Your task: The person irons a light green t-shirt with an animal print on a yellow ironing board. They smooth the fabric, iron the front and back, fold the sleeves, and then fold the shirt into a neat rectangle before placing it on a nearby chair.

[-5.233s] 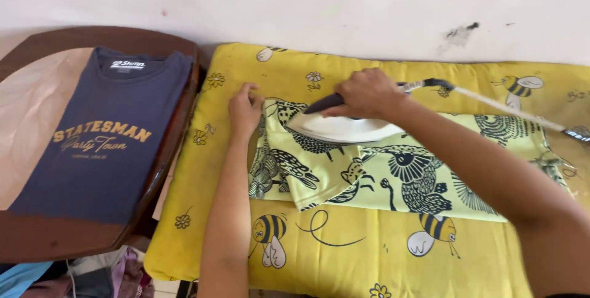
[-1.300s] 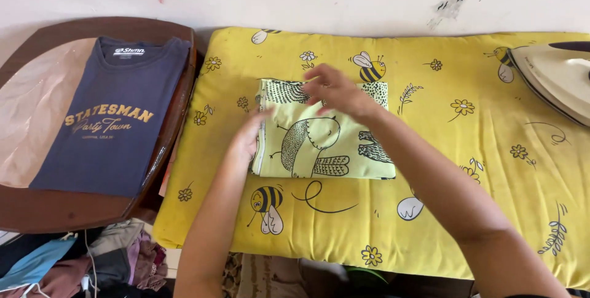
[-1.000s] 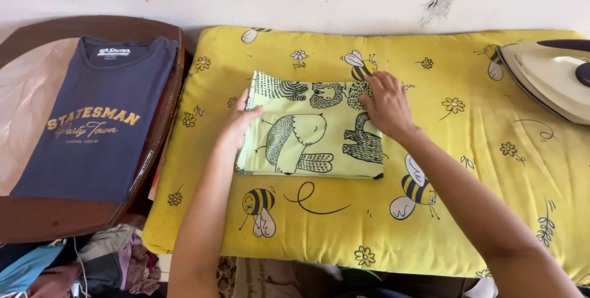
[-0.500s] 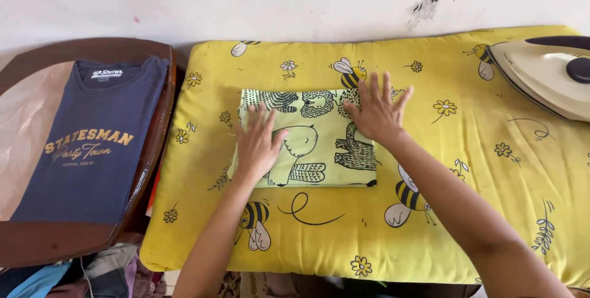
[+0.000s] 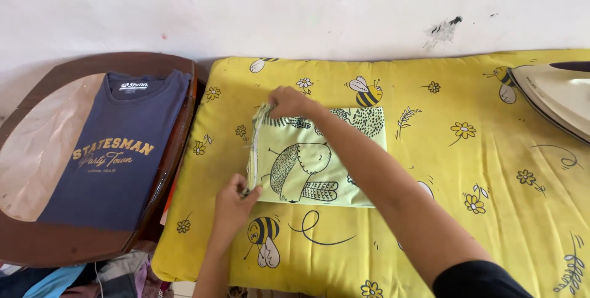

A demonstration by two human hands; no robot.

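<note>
Grip: both hands pinch the left edge of the folded light-green printed cloth [image 5: 319,163]; fingers are closed together on the fabric at both corners, and that edge is raised slightly off the surface.
Left hand [image 5: 232,203]: nearest to the camera, at the near-left corner of the cloth, fingers closed on the corner; the forearm enters from the bottom edge of the view.
Right hand [image 5: 289,102]: at the far-left corner of the cloth, fingers closed on it; the forearm crosses diagonally over the cloth from the lower right, hiding part of its right half.
Cloth: folded to a rough rectangle, printed with dark animal figures; it lies on the left-centre part of the yellow pad, its right portion flat on the surface.
Yellow pad [image 5: 479,224]: a padded cover printed with bees and flowers; it bears the cloth and fills the centre and right of the view.
Clothes heap [image 5: 74,276]: mixed garments at the lower left, below the near rim of the table.
Round wooden table [image 5: 37,150]: just left of the pad, dark rim, paler top.
Navy T-shirt [image 5: 117,150]: folded, with printed lettering on its chest, lying on the table.
Iron [image 5: 553,98]: pale body, resting on the far-right part of the pad, well apart from both hands.
Wall [image 5: 246,9]: white, with a dark scuff, behind the pad and table.
</note>
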